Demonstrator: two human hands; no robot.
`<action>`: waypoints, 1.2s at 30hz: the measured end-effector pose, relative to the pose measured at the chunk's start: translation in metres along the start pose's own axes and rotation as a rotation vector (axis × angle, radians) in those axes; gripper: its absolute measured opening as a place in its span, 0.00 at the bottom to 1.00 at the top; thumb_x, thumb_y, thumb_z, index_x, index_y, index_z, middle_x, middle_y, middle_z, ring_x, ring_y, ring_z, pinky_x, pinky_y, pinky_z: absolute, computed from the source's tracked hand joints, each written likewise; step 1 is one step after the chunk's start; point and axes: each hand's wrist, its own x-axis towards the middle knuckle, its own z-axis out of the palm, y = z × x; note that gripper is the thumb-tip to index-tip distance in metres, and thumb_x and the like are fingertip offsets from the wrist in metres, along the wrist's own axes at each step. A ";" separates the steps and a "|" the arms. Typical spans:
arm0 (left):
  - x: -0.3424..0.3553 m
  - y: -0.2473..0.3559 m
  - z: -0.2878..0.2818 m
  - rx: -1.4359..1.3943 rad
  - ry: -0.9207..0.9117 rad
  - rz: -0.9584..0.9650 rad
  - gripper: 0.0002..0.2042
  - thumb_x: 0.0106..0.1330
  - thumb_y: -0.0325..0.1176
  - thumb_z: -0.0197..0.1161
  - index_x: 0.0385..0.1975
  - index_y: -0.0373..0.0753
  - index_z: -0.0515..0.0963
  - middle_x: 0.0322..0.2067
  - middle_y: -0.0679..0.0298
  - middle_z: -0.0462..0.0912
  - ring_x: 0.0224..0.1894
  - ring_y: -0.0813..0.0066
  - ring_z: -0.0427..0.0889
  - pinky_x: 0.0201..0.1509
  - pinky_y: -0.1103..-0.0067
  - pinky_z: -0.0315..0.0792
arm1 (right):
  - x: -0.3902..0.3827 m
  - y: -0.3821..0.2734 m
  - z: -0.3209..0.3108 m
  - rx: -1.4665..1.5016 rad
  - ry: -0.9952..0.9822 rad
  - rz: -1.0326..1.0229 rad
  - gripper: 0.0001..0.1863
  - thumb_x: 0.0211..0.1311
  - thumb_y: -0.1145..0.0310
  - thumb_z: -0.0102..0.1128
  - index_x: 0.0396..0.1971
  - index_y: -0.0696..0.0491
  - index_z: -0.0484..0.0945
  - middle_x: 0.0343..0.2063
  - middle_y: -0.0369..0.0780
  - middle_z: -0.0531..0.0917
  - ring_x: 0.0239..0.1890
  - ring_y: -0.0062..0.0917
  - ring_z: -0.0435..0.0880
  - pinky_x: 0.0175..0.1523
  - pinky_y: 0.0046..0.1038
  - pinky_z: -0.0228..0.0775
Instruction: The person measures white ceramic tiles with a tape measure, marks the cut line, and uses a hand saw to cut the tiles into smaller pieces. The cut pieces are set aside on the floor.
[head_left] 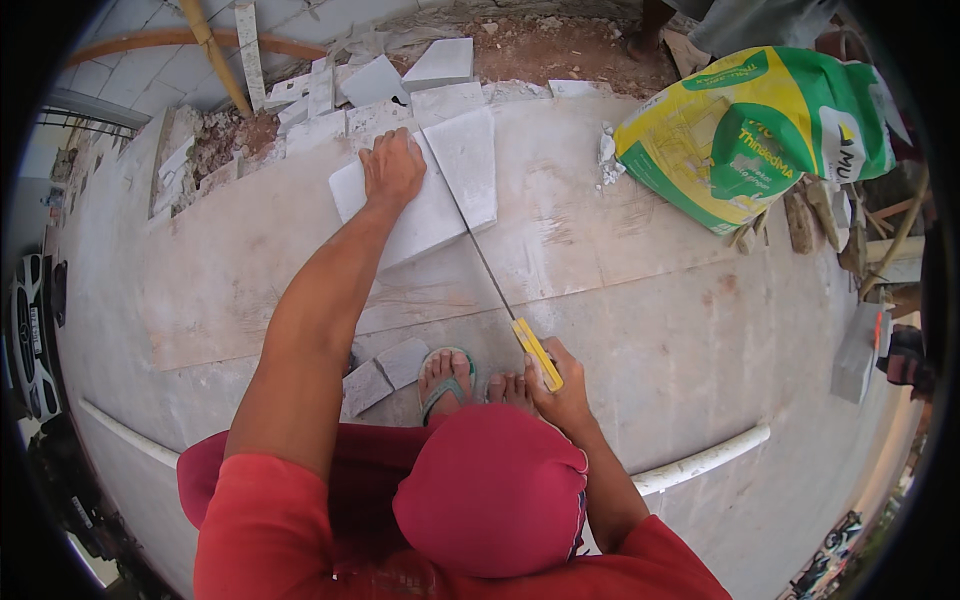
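Note:
A pale white building block (pixel 400 232) lies flat on a board on the ground in front of me. My left hand (pixel 393 168) presses on its top left part, fingers curled toward the far edge. In my right hand (pixel 562 388) is the yellow handle of a handsaw (pixel 492 277), closed in my fingers near my feet. The long thin blade runs away from me and slightly left across the block, leaving a white part (pixel 470 165) on its right. How deep the blade sits in the block, I cannot tell.
Broken white block pieces (pixel 440 65) line the far edge beside reddish soil. A yellow and green bag (pixel 670 150) lies at the far right, with another person's foot (pixel 642 42) beyond it. Small grey blocks (pixel 368 388) sit by my left foot; a white pipe (pixel 705 458) lies near right.

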 end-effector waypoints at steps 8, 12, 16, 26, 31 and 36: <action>-0.001 -0.005 0.007 -0.033 0.052 0.031 0.14 0.77 0.37 0.56 0.51 0.36 0.83 0.51 0.53 0.87 0.59 0.55 0.82 0.65 0.52 0.66 | 0.050 -0.001 0.017 0.001 0.020 -0.069 0.11 0.71 0.66 0.66 0.40 0.59 0.78 0.27 0.55 0.83 0.28 0.51 0.84 0.37 0.38 0.77; -0.004 0.002 0.010 -0.020 0.023 0.006 0.14 0.77 0.37 0.56 0.51 0.36 0.83 0.52 0.53 0.86 0.60 0.54 0.81 0.66 0.53 0.66 | 0.071 -0.009 0.030 0.016 0.058 -0.068 0.12 0.71 0.66 0.66 0.40 0.59 0.78 0.28 0.55 0.82 0.30 0.55 0.83 0.37 0.40 0.77; -0.003 -0.008 0.000 0.009 0.033 -0.021 0.14 0.77 0.37 0.55 0.51 0.36 0.83 0.52 0.53 0.86 0.61 0.54 0.81 0.66 0.54 0.65 | -0.040 0.014 -0.015 0.011 -0.001 -0.012 0.10 0.70 0.68 0.66 0.39 0.60 0.79 0.27 0.52 0.84 0.29 0.42 0.89 0.36 0.36 0.78; 0.002 0.005 0.008 -0.023 0.025 0.027 0.14 0.76 0.37 0.56 0.48 0.36 0.83 0.51 0.51 0.86 0.59 0.53 0.82 0.65 0.53 0.65 | 0.081 0.000 0.031 -0.012 0.052 -0.098 0.09 0.71 0.69 0.66 0.41 0.58 0.79 0.27 0.53 0.82 0.29 0.43 0.87 0.37 0.37 0.77; -0.004 -0.004 0.005 -0.020 0.040 0.007 0.13 0.76 0.37 0.56 0.47 0.36 0.83 0.51 0.51 0.86 0.59 0.53 0.82 0.65 0.53 0.66 | -0.052 0.018 -0.015 0.007 0.044 -0.027 0.11 0.71 0.68 0.67 0.44 0.59 0.80 0.28 0.51 0.85 0.31 0.40 0.90 0.38 0.36 0.79; -0.001 -0.006 0.004 -0.017 0.031 0.028 0.14 0.76 0.37 0.56 0.50 0.35 0.83 0.53 0.51 0.86 0.60 0.52 0.81 0.66 0.53 0.65 | 0.013 0.012 0.002 0.013 -0.041 0.026 0.10 0.72 0.68 0.66 0.41 0.59 0.79 0.28 0.52 0.84 0.31 0.44 0.89 0.37 0.37 0.78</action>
